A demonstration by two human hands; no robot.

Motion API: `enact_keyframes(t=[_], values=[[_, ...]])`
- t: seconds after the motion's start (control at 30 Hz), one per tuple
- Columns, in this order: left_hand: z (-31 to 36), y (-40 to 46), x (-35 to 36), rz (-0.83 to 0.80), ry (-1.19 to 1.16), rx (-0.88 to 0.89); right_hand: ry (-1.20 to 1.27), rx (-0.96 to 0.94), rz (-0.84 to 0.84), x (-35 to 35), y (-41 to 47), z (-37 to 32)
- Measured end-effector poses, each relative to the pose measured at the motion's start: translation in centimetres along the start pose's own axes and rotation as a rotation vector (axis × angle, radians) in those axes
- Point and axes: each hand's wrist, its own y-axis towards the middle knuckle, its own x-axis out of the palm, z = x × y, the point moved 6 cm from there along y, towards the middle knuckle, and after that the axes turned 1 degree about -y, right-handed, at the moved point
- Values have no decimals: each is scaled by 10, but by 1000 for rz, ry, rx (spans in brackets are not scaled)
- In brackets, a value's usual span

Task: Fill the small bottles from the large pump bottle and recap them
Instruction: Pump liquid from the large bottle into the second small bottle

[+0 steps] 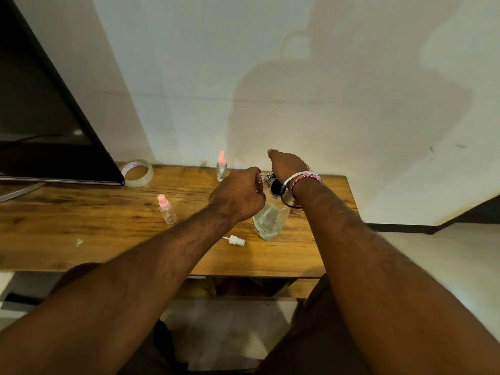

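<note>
The room is dim and warm in colour, and the light comes from behind the person, so a big soft shadow falls on the wall (pixel 297 77) above the table (pixel 81 226). The wide lens bends the wall's lines near the edges, and the pink caps glare slightly.

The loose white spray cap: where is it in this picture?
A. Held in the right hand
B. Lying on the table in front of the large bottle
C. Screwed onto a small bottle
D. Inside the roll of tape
B: the white spray cap lies on its side on the table, just left of the large bottle at its near side, in neither hand.
</note>
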Motion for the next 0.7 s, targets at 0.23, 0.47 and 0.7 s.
enact_keyframes(t=[0.23,0.47,0.7], values=[[1,-2,-2,-2,-13,-9,-19,43,32,-1,-5,0],[2,-1,-11,1,-5,0,206,26,-55,-2,-3,-4],[5,2,-12,8,16,16,167,44,-70,-3,4,-5]])
